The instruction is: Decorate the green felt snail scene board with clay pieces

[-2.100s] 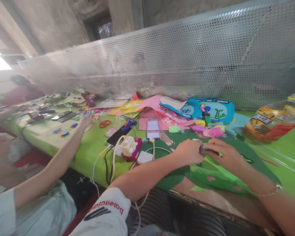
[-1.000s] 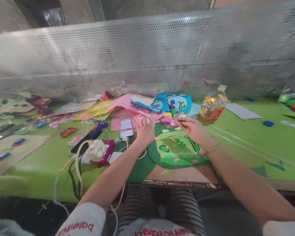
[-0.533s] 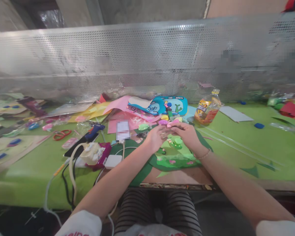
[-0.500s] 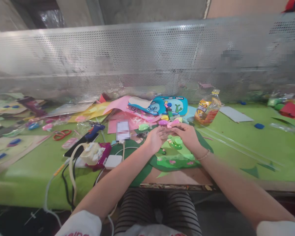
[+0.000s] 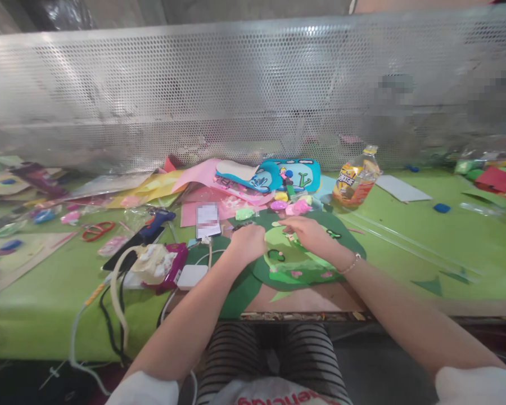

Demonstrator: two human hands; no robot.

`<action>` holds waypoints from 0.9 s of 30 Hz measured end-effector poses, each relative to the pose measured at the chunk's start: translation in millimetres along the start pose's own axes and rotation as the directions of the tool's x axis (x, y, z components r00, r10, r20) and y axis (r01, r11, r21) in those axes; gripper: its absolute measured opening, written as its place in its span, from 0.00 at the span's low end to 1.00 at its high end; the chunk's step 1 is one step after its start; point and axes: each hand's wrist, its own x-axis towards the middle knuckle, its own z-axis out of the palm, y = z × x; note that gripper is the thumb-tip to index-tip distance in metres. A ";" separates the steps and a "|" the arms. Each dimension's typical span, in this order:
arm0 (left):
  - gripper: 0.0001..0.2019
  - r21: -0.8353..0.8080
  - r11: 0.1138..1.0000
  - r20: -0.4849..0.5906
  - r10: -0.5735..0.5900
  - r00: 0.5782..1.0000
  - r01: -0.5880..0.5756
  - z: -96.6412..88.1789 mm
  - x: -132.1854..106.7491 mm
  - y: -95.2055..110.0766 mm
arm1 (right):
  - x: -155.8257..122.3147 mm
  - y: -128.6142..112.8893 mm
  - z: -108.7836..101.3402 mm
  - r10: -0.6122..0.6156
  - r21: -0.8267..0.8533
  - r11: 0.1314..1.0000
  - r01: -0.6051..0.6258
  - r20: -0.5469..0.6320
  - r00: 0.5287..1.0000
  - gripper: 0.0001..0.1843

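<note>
Green table: orange-labelled bottle, red scissors, white card.

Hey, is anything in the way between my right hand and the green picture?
Nothing visible is: your right hand is over the upper part of the green picture, though it hides what lies directly beneath. The pink lump sits farther back, out of the way.

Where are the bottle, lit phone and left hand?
Bottle (image 5: 349, 180): head view, on its printed label.
Lit phone (image 5: 208, 219): head view, middle of its screen.
Left hand (image 5: 248, 243): head view, on the back of the hand.
</note>
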 end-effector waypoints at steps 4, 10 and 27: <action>0.04 0.206 0.975 0.171 0.048 0.984 -0.083 -6.1 -6.1 -3.7 | -5.5 -3.6 4.7 -0.191 -0.150 0.963 0.224 0.203 0.960 0.31; 0.13 0.341 0.937 0.188 0.013 0.982 -0.078 -7.0 0.7 -9.1 | -8.1 -15.3 5.6 -0.204 -0.196 0.936 0.292 0.373 0.905 0.27; 0.27 0.380 0.925 0.211 -0.067 0.975 -0.019 13.2 19.9 -23.9 | -9.8 -10.7 13.7 -0.203 -0.192 0.933 0.305 0.421 0.884 0.26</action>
